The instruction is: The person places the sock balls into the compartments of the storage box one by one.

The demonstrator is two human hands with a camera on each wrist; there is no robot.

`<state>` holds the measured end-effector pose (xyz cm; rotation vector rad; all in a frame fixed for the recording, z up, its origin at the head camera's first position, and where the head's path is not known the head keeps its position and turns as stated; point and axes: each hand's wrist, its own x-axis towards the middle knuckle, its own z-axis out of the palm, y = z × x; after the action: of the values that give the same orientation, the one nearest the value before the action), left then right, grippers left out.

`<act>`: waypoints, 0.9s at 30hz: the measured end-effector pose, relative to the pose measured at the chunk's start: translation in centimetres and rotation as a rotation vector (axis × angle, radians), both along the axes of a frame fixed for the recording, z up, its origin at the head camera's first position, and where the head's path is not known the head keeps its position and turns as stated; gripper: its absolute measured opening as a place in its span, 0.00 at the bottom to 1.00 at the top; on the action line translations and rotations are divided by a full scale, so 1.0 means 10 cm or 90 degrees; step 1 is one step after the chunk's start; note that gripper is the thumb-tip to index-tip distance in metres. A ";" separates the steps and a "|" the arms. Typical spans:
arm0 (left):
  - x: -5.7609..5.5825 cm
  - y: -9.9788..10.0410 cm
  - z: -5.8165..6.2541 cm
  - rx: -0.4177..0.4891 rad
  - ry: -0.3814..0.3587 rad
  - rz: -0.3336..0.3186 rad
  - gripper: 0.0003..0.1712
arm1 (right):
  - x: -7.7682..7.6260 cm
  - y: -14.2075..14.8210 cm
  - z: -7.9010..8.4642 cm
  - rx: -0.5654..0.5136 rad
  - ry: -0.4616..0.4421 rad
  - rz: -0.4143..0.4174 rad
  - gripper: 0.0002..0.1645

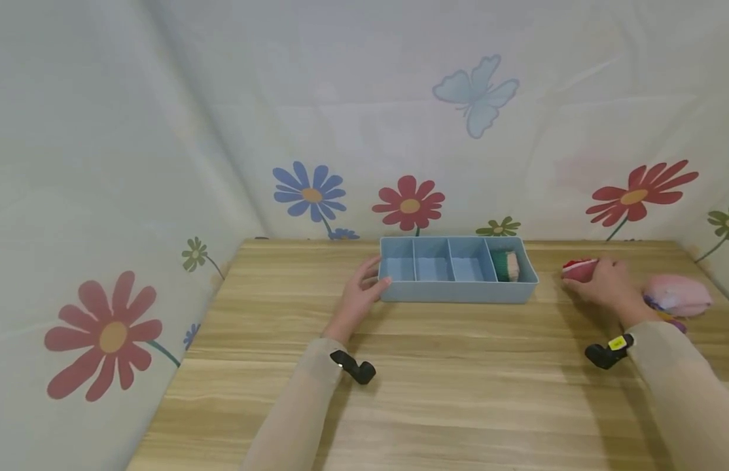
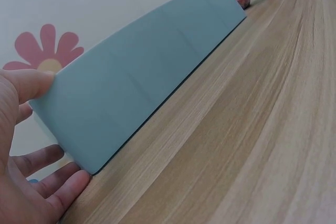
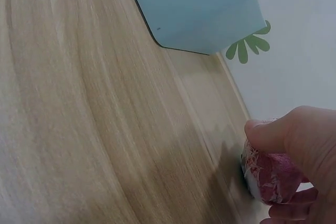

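Observation:
A light blue organizer box (image 1: 459, 292) with a row of compartments stands near the back of the table. My left hand (image 1: 362, 291) holds its left end, thumb at the front top corner and fingers along the end wall. In the rightmost compartment lies a rolled green and cream knit sock (image 1: 506, 267). Right of the box, my right hand (image 1: 606, 284) pinches a rolled red and pink sock (image 3: 270, 177) between thumb and fingers, close over the table. White loose threads show on the roll in the right wrist view.
A pale pink bundle (image 1: 678, 294) with purple and yellow pieces lies to the right of my right hand. The wood-grain table (image 1: 459, 379) meets a flower-printed curtain (image 1: 353, 118) at its back and left edges. Both wrists wear black camera mounts (image 1: 354, 367).

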<state>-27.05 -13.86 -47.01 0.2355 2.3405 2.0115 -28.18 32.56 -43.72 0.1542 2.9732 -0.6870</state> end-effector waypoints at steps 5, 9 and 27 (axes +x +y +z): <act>-0.05 -0.01 -0.08 -0.005 0.006 0.014 0.37 | -0.03 -0.02 -0.03 -0.006 0.016 0.009 0.58; -0.05 -0.01 -0.07 -0.009 0.004 0.014 0.37 | -0.06 0.00 -0.07 0.000 0.034 0.021 0.60; -0.03 -0.04 -0.02 -0.019 -0.022 -0.015 0.36 | -0.16 0.03 -0.15 0.010 0.038 0.035 0.63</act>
<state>-27.34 -14.23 -47.19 0.2252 2.3337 1.9525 -29.80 32.88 -45.19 0.0531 3.0265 -0.6743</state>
